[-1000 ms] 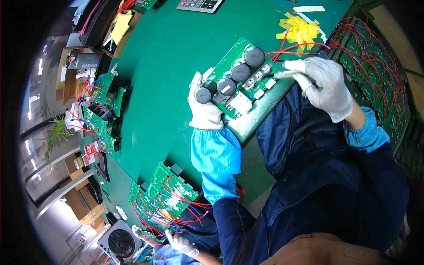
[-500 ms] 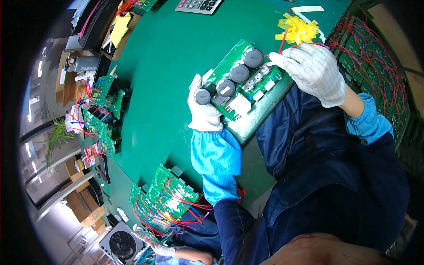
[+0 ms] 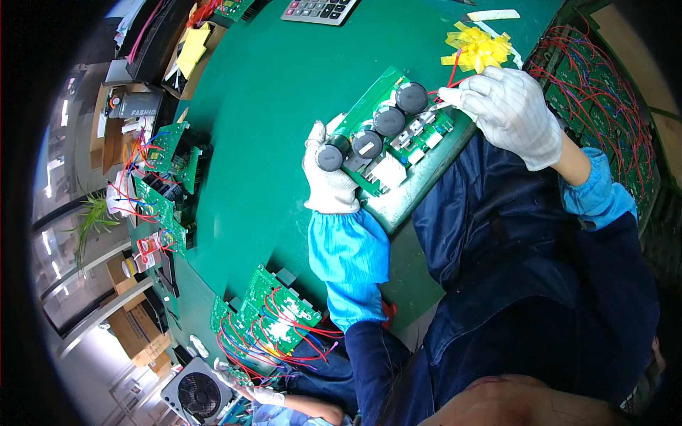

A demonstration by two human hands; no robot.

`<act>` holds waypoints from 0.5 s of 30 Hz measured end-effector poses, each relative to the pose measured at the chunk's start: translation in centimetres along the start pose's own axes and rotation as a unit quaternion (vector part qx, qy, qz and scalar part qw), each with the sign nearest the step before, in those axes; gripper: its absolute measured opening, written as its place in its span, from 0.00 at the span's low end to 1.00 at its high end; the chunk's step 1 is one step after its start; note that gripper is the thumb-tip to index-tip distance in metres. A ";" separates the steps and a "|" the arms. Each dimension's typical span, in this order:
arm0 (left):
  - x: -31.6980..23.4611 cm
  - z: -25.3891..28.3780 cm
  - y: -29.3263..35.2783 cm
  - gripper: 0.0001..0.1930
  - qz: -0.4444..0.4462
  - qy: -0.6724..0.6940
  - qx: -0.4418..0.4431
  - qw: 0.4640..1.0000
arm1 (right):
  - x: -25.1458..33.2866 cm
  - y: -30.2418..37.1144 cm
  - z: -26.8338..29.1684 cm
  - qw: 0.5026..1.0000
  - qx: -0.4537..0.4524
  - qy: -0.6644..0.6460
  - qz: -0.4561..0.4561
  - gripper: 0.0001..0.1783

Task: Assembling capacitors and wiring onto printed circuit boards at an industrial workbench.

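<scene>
My left hand, in a white glove, grips the left edge of a green circuit board beside a row of several black round capacitors. The board rests near the table's edge and carries metal parts and white connectors. At the board's far right end, my gloved right hand has its thumb and fingers pinched together. By its fingertips show a thin grey metal piece and a red wire; what exactly the fingers hold is hidden. Just beyond that hand lies a bunch of yellow strips.
Wired circuit boards are stacked at the right. More boards with red wires stand lower left, near a co-worker's gloved hand and a fan. A calculator lies at the far edge; a bottle stands left.
The board has shifted very slightly to the right and nearer, with my left hand still on it. My right hand has turned a little; the purple wire end above it is hidden now.
</scene>
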State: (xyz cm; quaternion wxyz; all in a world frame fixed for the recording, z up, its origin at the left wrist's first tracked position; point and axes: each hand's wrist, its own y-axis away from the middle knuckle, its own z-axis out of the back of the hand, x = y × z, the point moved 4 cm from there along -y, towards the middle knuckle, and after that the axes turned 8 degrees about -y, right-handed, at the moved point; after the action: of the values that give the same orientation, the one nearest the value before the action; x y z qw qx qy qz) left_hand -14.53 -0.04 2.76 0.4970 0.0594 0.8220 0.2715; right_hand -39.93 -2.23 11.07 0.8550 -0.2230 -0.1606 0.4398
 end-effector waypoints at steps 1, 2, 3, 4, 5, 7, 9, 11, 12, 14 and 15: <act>-0.1 -0.2 0.2 0.25 -0.003 -0.006 -0.001 1.000 | -0.1 0.0 0.0 1.000 0.000 0.001 0.000 0.14; -0.2 -0.4 0.3 0.25 -0.007 -0.012 -0.003 1.000 | -0.4 0.1 0.0 0.999 -0.009 -0.034 -0.004 0.13; -0.3 -0.2 0.3 0.25 -0.007 -0.012 -0.004 1.000 | -0.6 0.0 0.0 0.997 -0.018 -0.070 -0.006 0.11; -0.3 0.0 0.3 0.24 -0.009 -0.013 0.006 1.000 | -0.6 0.0 -0.1 0.997 -0.019 -0.071 -0.005 0.11; -0.3 0.1 0.3 0.23 -0.011 -0.015 0.015 1.000 | -0.6 0.1 -0.1 0.997 -0.029 -0.076 -0.007 0.10; -0.5 0.7 0.4 0.23 -0.021 -0.017 0.007 1.000 | -0.4 -0.2 0.0 0.995 -0.041 -0.086 -0.006 0.09; 0.3 0.8 -0.2 0.23 -0.023 -0.017 0.008 1.000 | -0.4 0.0 0.4 0.997 0.004 -0.080 0.005 0.12; 1.9 0.3 -1.6 0.23 -0.037 -0.032 0.013 0.999 | -0.9 1.2 0.4 0.998 0.024 -0.053 0.006 0.12; 1.1 0.4 -1.1 0.23 -0.041 -0.036 0.008 0.998 | -0.4 0.7 0.4 0.998 0.027 -0.043 0.021 0.13; -0.3 0.6 0.0 0.23 -0.047 -0.067 -0.020 0.996 | 0.1 -0.1 0.6 0.998 0.031 -0.054 0.021 0.14; -0.2 0.7 -0.1 0.23 -0.047 -0.067 -0.019 0.996 | 0.1 -0.1 0.6 0.997 0.044 -0.056 0.018 0.14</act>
State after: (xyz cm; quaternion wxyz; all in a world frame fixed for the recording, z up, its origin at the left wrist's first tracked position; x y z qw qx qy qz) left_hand -13.87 0.07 2.64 0.5640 0.0294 0.7837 0.2586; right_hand -40.05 -2.03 11.67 0.8457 -0.1627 -0.1849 0.4734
